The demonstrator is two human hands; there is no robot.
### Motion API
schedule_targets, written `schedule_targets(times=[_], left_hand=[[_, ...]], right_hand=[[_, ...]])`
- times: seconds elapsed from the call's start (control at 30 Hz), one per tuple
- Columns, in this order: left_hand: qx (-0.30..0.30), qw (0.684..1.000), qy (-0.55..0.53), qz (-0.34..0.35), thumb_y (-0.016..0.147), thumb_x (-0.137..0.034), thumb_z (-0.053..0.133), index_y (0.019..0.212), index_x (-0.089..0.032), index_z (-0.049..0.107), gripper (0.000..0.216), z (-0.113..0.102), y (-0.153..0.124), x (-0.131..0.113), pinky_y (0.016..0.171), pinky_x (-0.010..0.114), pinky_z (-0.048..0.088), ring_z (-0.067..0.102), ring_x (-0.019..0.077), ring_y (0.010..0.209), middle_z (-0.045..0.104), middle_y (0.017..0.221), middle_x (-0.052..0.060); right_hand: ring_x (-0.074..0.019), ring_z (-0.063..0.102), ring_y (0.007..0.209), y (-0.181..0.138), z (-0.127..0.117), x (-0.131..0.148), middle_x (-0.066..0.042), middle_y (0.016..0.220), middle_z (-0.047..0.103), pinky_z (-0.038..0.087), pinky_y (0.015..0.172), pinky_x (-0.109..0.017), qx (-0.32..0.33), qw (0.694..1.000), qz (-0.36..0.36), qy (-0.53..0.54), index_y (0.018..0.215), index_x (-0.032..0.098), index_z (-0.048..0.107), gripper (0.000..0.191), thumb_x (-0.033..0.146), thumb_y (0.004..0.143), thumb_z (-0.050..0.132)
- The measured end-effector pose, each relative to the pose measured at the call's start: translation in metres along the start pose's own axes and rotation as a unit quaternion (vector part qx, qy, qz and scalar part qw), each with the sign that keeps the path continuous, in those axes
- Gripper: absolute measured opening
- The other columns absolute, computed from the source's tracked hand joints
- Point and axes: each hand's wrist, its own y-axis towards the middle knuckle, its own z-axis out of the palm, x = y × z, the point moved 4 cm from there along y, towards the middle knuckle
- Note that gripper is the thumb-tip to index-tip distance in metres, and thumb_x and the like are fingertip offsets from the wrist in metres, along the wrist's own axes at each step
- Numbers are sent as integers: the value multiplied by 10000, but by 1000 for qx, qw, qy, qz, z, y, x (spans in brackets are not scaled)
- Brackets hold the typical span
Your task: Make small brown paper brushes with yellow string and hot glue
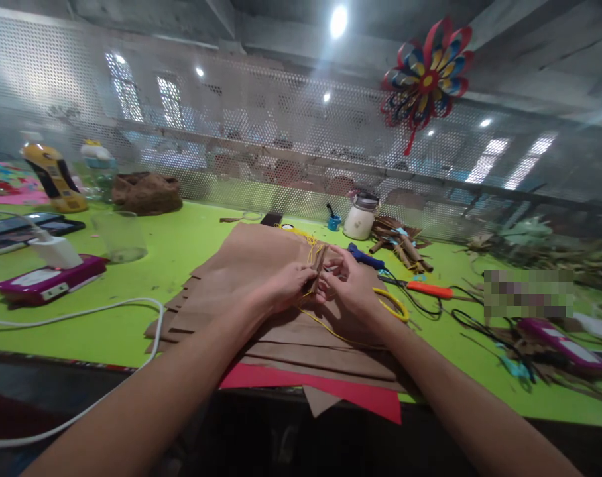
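I am pinching a small folded brown paper piece between the thumb and fingertips of my left hand, the other fingers curling in under it. My right hand is meeting it from the other side, its fingertips pressing together on the same piece and on a thin yellow string. The string is trailing out below my hands and across the paper, and another tangle of it is lying just behind the piece. Both hands are hovering low over a stack of brown paper sheets that is fanning out in the middle of the green desk. A red sheet is sticking out from under the stack at the near edge. Just beside my right wrist a yellow loop is lying on the paper, and past it an orange-handled tool and a blue object are resting on the desk. Farther back a white jar is standing near the perforated screen. To my left a clear plastic cup is standing well apart from the stack, with a pink device and a white cable nearer the edge. A colourful pinwheel is hanging above on the right.
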Motion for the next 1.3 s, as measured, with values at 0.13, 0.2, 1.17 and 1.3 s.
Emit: schedule_targets(times=[0.13, 0.2, 1.17, 1.3], left_hand=[[-5, 999, -42, 0, 794, -204, 512, 815, -92, 652, 180, 0, 0, -1, 603, 259, 508, 589, 130, 575, 639, 696, 71], [-8, 998, -60, -3, 794, -190, 507, 806, -86, 648, 175, -1, 0, -1, 630, 275, 518, 607, 143, 606, 644, 715, 85], [40, 996, -70, -32, 791, -300, 430, 742, -106, 579, 249, -8, 6, 8, 358, 166, 213, 430, 78, 443, 543, 604, 36], [48, 995, -81, -12, 791, -244, 470, 718, -97, 576, 196, -8, 5, 7, 395, 181, 288, 493, 100, 507, 556, 629, 55]], right_hand=[[-161, 593, 720, 1, -4, 1, -66, 878, 622, 504, 625, -299, -27, 998, -11, -49, 1180, 130, 507, 483, 242, 715, 570], [-157, 589, 688, 1, -6, 2, -59, 813, 641, 495, 630, -299, -40, 996, -24, -80, 1037, 125, 591, 338, 239, 719, 561], [-171, 530, 837, -3, -1, 9, -36, 834, 537, 449, 757, -322, 17, 977, -180, -113, 925, 232, 681, 219, 148, 813, 512], [-173, 527, 806, -1, -3, 9, -35, 803, 540, 452, 708, -310, 13, 978, -164, -129, 907, 223, 685, 218, 143, 789, 520]])
